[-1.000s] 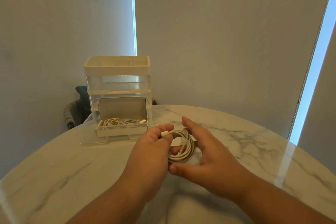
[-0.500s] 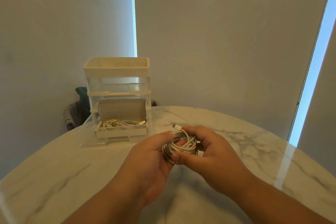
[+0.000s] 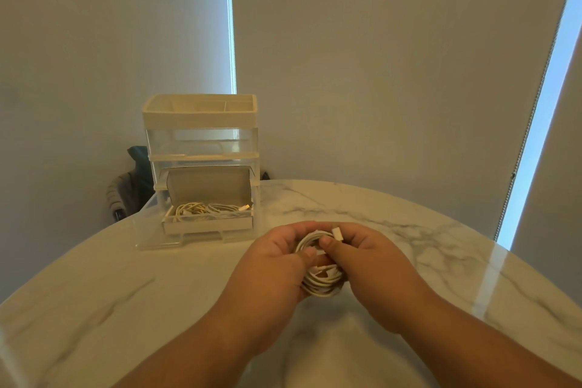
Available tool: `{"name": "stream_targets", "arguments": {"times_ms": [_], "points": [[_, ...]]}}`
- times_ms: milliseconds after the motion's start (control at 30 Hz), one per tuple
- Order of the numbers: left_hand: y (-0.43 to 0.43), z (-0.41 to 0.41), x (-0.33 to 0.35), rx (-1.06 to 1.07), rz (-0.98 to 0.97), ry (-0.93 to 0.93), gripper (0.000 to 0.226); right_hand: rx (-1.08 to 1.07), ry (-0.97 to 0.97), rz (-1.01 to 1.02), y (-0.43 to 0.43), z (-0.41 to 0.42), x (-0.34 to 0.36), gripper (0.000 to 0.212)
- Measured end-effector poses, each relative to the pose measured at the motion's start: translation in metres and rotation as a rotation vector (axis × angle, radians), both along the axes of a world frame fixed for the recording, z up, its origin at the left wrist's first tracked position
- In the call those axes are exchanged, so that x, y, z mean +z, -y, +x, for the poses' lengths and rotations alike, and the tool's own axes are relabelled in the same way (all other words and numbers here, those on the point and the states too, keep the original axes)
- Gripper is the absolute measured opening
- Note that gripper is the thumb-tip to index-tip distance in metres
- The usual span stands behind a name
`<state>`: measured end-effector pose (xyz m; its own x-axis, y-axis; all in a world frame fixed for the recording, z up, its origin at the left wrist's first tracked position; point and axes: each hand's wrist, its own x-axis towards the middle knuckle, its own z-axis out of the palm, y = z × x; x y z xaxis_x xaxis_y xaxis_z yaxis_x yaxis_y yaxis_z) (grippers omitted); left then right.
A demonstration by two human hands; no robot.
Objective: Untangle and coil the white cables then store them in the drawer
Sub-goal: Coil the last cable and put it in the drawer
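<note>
Head: cable coil (image 3: 321, 285), connector (image 3: 337, 234) topmost

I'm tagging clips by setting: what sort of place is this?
Probably a home room, perhaps a dining corner: a round marble-patterned table, drawn roller blinds edged with daylight, and a small plastic drawer organiser on the table. An office cannot be ruled out.

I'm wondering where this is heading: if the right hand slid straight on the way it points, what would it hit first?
The left hand, almost at once: the right hand points forward-left, and both grip the same cable coil. Beyond that, probably the open drawer, though depth is unclear.
</note>
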<state>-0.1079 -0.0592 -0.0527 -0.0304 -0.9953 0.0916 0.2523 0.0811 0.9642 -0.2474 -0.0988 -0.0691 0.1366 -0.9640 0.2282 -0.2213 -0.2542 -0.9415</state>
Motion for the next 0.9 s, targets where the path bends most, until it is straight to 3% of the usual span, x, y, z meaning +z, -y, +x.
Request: {"name": "stream_targets", "arguments": {"times_ms": [200,267,333,400,633,733,833,900], "points": [[0.003,0.001,-0.004,-0.005,-0.026,0.027,0.028,-0.059,0.006,-0.049,-0.005,0.007,0.001,0.021],[0.005,0.006,-0.002,-0.063,0.034,-0.128,0.027,-0.088,0.059,-0.042,-0.005,0.007,0.001,0.023],[0.005,0.011,0.001,-0.228,0.112,-0.331,0.041,-0.105,0.187,0.014,-0.005,0.009,0.002,0.024],[0.008,0.015,0.001,-0.35,0.13,-0.386,0.048,-0.109,0.272,0.06,-0.005,0.01,0.003,0.026],[0.012,0.021,-0.009,-0.424,0.081,-0.145,0.035,-0.098,0.35,0.146,-0.002,0.011,0.003,0.026],[0.01,0.021,-0.008,-0.437,0.061,-0.068,0.043,-0.053,0.341,0.147,-0.001,0.012,0.0,0.027],[0.007,0.01,-0.009,-0.233,0.01,0.097,0.035,-0.031,0.301,0.132,-0.003,0.014,-0.003,0.026],[0.008,0.0,-0.013,-0.04,-0.027,0.042,0.036,-0.006,0.318,0.129,-0.004,0.017,-0.004,0.026]]}}
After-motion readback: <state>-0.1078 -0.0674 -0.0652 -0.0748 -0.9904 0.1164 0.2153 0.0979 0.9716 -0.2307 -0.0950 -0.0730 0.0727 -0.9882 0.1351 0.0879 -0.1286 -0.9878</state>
